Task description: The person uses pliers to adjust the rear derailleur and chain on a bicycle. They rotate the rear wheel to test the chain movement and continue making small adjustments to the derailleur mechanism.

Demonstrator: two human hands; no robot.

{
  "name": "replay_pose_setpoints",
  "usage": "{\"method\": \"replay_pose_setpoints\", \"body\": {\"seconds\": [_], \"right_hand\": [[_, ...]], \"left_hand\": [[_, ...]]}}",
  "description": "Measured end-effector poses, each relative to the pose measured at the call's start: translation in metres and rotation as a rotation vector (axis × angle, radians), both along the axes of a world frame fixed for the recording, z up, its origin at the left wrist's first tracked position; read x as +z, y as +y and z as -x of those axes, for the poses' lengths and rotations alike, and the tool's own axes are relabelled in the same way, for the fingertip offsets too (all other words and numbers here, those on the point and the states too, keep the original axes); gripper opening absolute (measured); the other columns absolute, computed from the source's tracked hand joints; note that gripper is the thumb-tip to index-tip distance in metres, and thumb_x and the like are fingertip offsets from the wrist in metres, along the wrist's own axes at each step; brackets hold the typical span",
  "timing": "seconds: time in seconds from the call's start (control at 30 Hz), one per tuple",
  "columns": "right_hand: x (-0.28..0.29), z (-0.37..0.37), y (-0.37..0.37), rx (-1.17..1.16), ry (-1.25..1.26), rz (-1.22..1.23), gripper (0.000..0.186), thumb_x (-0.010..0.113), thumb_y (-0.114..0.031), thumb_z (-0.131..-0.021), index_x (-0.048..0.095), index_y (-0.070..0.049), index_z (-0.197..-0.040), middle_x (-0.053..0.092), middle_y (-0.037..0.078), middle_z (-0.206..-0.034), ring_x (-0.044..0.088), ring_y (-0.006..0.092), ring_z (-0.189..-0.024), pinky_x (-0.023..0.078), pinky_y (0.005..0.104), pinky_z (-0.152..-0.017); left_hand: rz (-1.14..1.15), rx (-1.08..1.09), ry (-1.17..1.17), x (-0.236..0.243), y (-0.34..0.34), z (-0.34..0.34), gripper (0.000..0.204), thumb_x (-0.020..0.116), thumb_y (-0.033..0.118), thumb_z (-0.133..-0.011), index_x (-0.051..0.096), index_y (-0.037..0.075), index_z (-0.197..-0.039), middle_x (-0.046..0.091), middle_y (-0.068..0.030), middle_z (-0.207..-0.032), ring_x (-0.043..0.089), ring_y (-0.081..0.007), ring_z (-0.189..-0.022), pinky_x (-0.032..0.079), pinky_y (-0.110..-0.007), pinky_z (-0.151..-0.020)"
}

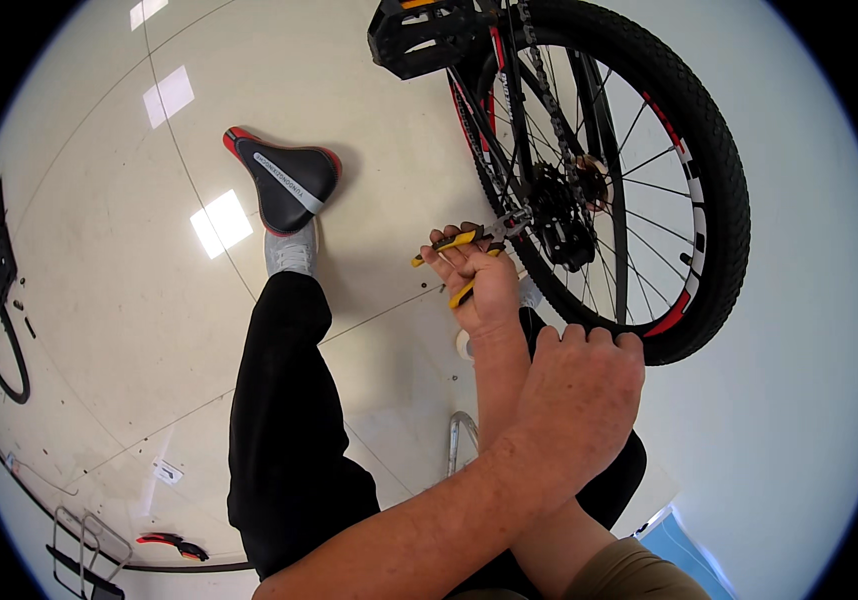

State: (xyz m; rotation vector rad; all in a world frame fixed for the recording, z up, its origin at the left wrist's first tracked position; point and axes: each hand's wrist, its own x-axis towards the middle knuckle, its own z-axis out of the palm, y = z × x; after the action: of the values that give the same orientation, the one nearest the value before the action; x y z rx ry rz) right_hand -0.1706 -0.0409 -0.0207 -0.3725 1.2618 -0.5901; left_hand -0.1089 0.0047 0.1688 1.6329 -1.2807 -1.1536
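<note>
The yellow-and-black-handled pliers (457,242) are at centre frame, just left of the wheel hub. They are clamped in the right hand (482,285), fingers wrapped round both handles and squeezed together. The nose of the tool is pressed in at the small metal fitting (511,226) by the axle. What exactly is nipped can't be told, as it is too small and partly hidden.

The left hand (581,388) is laid over the lower edge of the black knobbly tyre (729,200), lower centre-right. Its fingers are curled over the tread and closed on it, with the forearm crossed over the right one.

Handling, as judged:
- Pliers are stiff steel and light. The rubbery sleeves should give good purchase, and they are best held far back on the handles for leverage, as is done now.
- The tyre is firm but slightly yielding with a grippy tread, so it is a sound spot for steadying.
- The black rear bicycle wheel with red-and-white rim (684,300) is free to spin, so some drift is likely w/o a hold.
- The thin spokes and the oily chain (547,95) are poor places to grab, being slippery and easily bent.

Elsewhere:
- a black platform pedal (419,35) at top centre
- a black-and-red saddle (287,180) lying on the pale glossy floor (99,300) upper left of centre
- a grey shoe (292,252) just below the saddle, on a black-trousered leg (284,420)
</note>
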Motion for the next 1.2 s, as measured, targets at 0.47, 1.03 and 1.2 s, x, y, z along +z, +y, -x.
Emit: {"method": "replay_pose_setpoints", "body": {"seconds": [0.47,1.03,1.2], "right_hand": [[-0.006,-0.009,0.002,0.007,0.167,0.100,0.050,0.035,0.019,-0.073,0.056,0.003,-0.115,0.061,0.014,-0.117,0.065,0.0306,-0.114,0.061,0.0526,-0.099],[-0.018,0.017,-0.006,-0.215,-0.880,-0.135,0.057,0.041,0.017,-0.073,0.059,-0.004,-0.122,0.059,0.010,-0.121,0.057,0.0284,-0.119,0.052,0.0358,-0.075],[-0.003,0.004,-0.005,-0.194,-0.570,-0.085,0.052,0.040,0.017,-0.076,0.057,0.001,-0.123,0.060,0.013,-0.125,0.057,0.0316,-0.127,0.058,0.0387,-0.087]], "left_hand": [[-0.014,-0.044,0.027,0.002,-0.002,-0.002,0.010,0.070,0.010,-0.086,0.066,0.005,-0.094,0.070,-0.0090,-0.084,0.069,-0.0234,-0.083,0.048,-0.039,-0.075],[-0.002,-0.017,-0.017,0.001,-0.001,0.000,0.014,0.073,0.012,-0.081,0.065,0.006,-0.091,0.067,-0.0088,-0.079,0.067,-0.0245,-0.076,0.048,-0.040,-0.070],[-0.006,-0.042,-0.011,0.001,0.000,-0.001,0.013,0.072,0.013,-0.083,0.066,0.006,-0.091,0.068,-0.0088,-0.079,0.067,-0.0247,-0.076,0.048,-0.040,-0.071]]}}
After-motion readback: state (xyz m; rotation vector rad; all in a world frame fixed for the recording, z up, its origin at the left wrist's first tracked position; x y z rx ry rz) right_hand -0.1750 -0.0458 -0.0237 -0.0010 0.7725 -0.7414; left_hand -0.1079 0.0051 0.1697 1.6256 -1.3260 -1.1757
